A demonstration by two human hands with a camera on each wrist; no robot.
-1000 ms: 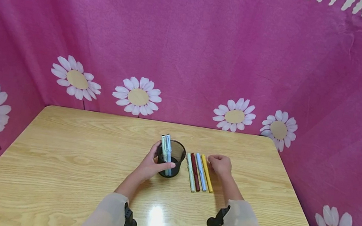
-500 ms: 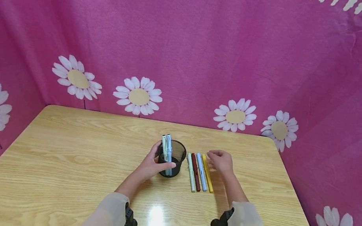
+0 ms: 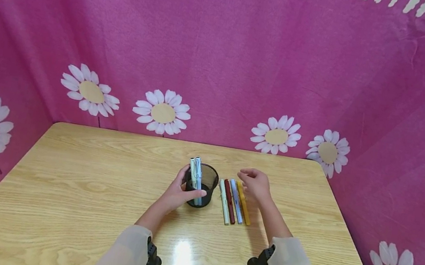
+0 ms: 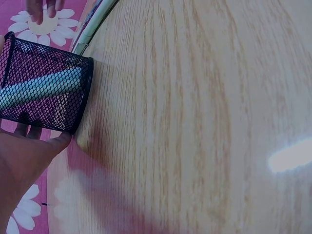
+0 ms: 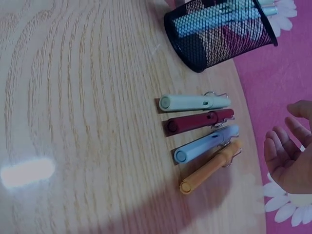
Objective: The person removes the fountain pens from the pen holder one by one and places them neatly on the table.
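My left hand (image 3: 174,195) grips a black mesh pen cup (image 3: 205,200) standing on the table, its thumb across the near side. In the cup a pale green pen and a light blue pen (image 3: 198,172) lean upright toward the left. To the right of the cup lie a pale green pen (image 5: 187,103), a dark red pen (image 5: 197,122), a light blue pen (image 5: 204,145) and a yellow pen (image 5: 209,168), side by side with metal clips. My right hand (image 3: 257,186) hovers past the far ends of the pens, fingers loosely bent, holding nothing in the right wrist view (image 5: 287,156).
The wooden table (image 3: 81,185) has a rounded far edge against a pink curtain (image 3: 224,59) printed with white daisies. A bright reflection lies on the wood near the front. Each forearm wears a small black camera, as on the right wrist (image 3: 260,261).
My right hand has risen from beside the yellow pen and shifted slightly away and left over the pens' far ends. The left hand and cup stay in place.
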